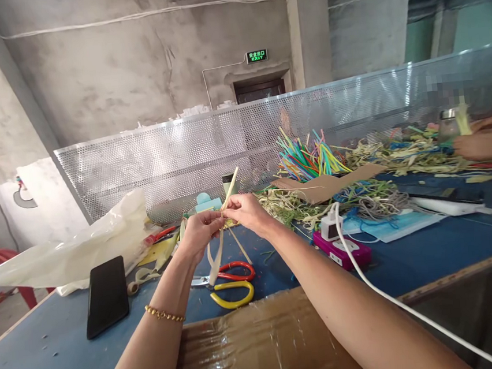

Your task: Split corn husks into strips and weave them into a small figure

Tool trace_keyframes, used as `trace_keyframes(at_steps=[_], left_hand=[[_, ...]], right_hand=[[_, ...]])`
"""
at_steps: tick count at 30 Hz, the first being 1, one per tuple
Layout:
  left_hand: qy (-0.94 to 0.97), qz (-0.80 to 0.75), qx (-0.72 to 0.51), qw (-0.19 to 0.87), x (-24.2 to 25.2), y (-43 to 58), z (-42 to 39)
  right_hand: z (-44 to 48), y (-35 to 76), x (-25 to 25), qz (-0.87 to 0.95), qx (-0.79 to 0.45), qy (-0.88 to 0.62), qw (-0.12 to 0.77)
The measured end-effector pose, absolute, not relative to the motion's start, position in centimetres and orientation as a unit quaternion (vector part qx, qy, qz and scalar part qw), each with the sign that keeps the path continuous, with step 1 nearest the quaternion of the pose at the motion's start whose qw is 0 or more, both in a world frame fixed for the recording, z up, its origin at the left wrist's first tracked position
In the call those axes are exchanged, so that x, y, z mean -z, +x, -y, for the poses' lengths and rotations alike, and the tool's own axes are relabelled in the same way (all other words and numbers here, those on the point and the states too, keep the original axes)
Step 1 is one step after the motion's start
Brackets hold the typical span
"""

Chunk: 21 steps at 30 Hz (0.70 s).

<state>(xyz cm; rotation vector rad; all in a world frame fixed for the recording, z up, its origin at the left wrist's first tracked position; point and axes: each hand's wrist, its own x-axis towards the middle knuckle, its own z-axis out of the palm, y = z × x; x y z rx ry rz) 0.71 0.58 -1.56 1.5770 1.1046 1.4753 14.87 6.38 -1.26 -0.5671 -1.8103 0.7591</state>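
My left hand [199, 231] and my right hand [245, 210] meet above the blue table [50, 366], both pinched on pale cream strips [229, 198]. One strip end sticks up and to the right; other ends hang down toward the table. Below the hands lie scissors [231, 281] with one red and one yellow handle loop. A gold bracelet [163, 315] is on my left wrist.
A black phone [106, 295] and a white plastic bag [82, 246] lie at left. A taped cardboard box [253, 346] sits in front of me. A magenta device [343, 249] with a white cable, colourful strips [308, 158], shredded scraps and a perforated metal screen [160, 158] stand behind. Another person's hand [485, 141] works at far right.
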Motion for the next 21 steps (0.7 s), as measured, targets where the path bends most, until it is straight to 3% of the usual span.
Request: trace_keyframes(at_steps=[8, 15, 21], left_hand=[[0.599, -0.432, -0.575, 0.353, 1.6, 0.8, -0.6], [0.528, -0.4, -0.596, 0.453, 1.9, 0.1, -1.2], [0.478, -0.384, -0.584, 0.532, 1.4, 0.2, -1.0]], right_hand=[[-6.8, 14.6, 1.5, 0.769, -0.276, -0.261, 0.514], [-6.3, 14.1, 1.6, 0.766, -0.26, -0.276, 0.52], [-5.7, 13.7, 1.7, 0.71, -0.35, -0.29, 0.538]])
